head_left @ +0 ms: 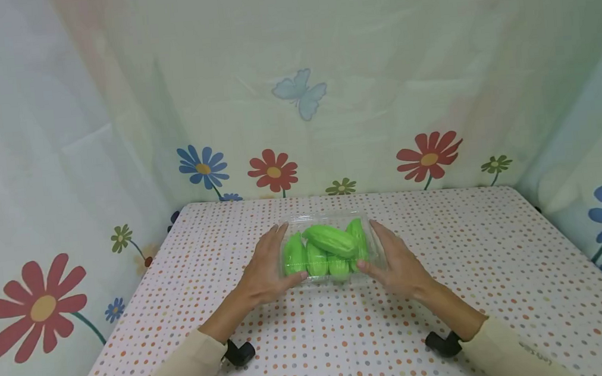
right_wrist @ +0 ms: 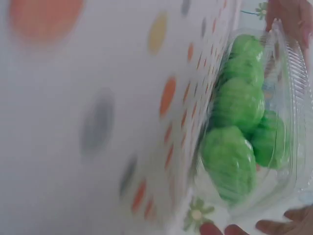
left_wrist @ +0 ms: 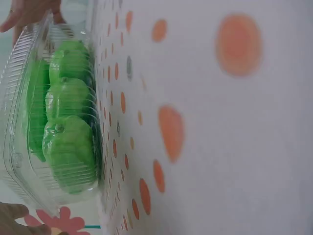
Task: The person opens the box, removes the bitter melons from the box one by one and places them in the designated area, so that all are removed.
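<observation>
A clear plastic clamshell box (head_left: 325, 217) stands on the dotted table, a little back of centre. It is filled with several bright green ridged gourds (head_left: 331, 240). My left hand (head_left: 277, 259) lies flat against the box's left side, thumb at the front corner. My right hand (head_left: 384, 249) mirrors it on the right side. The left wrist view shows the box (left_wrist: 19, 98) and gourds (left_wrist: 68, 142) side-on, with my left fingers (left_wrist: 12, 220) at one end and the right hand (left_wrist: 29, 12) at the other. In the right wrist view the gourds (right_wrist: 234, 161) show through the lid, right fingertips (right_wrist: 274, 227) at its edge.
A white tablecloth with coloured dots (head_left: 346, 339) covers the table. Pale curtains printed with flowers (head_left: 272, 169) and a butterfly (head_left: 300, 92) close in the back and both sides. A black camera mount (head_left: 238, 353) sits under each wrist.
</observation>
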{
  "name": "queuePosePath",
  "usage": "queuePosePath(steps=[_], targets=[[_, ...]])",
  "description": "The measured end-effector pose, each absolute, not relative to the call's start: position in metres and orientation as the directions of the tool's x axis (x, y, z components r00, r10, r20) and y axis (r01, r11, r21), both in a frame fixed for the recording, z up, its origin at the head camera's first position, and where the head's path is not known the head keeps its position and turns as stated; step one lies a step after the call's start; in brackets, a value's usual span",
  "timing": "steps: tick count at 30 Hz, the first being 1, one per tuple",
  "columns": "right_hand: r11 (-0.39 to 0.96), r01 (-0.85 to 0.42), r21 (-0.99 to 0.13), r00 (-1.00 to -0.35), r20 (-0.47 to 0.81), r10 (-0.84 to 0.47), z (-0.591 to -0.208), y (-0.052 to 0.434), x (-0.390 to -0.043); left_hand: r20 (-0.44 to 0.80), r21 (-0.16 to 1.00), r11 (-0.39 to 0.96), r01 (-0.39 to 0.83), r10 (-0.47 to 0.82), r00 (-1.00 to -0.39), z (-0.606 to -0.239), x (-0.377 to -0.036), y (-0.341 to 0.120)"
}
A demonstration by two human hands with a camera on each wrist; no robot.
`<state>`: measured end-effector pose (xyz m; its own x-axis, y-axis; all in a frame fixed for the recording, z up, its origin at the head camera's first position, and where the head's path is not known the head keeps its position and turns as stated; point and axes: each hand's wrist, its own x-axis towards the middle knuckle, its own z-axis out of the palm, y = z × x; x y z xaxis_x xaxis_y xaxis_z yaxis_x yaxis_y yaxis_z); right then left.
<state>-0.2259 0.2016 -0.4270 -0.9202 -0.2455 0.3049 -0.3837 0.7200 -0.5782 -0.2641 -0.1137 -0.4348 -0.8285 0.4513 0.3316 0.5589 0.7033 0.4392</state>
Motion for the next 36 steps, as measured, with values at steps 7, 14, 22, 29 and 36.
queuePosePath(steps=[7, 14, 22, 29, 36], targets=[[0.550, -0.159, -0.820, -0.985, 0.098, -0.139, -0.427, 0.199, -0.226, 0.266, 0.663, 0.604, 0.442, 0.361, -0.894, -0.442, -0.263, -0.117], [0.365, -0.029, -0.931, -0.997, 0.001, -0.077, -0.432, 0.199, -0.229, 0.139, 0.876, 0.400, 0.269, 0.325, -0.935, -0.446, -0.265, -0.118], [0.213, 0.048, -0.976, -0.998, -0.053, -0.016, -0.440, 0.194, -0.230, 0.116, 0.925, 0.317, 0.207, 0.284, -0.952, -0.452, -0.266, -0.119], [0.161, 0.059, -0.985, -0.998, -0.062, -0.016, -0.441, 0.194, -0.230, 0.087, 0.967, 0.210, 0.146, 0.269, -0.959, -0.453, -0.267, -0.119], [0.115, 0.062, -0.991, -0.997, -0.068, -0.043, -0.438, 0.195, -0.231, 0.084, 0.979, 0.159, 0.127, 0.254, -0.964, -0.455, -0.271, -0.117]])
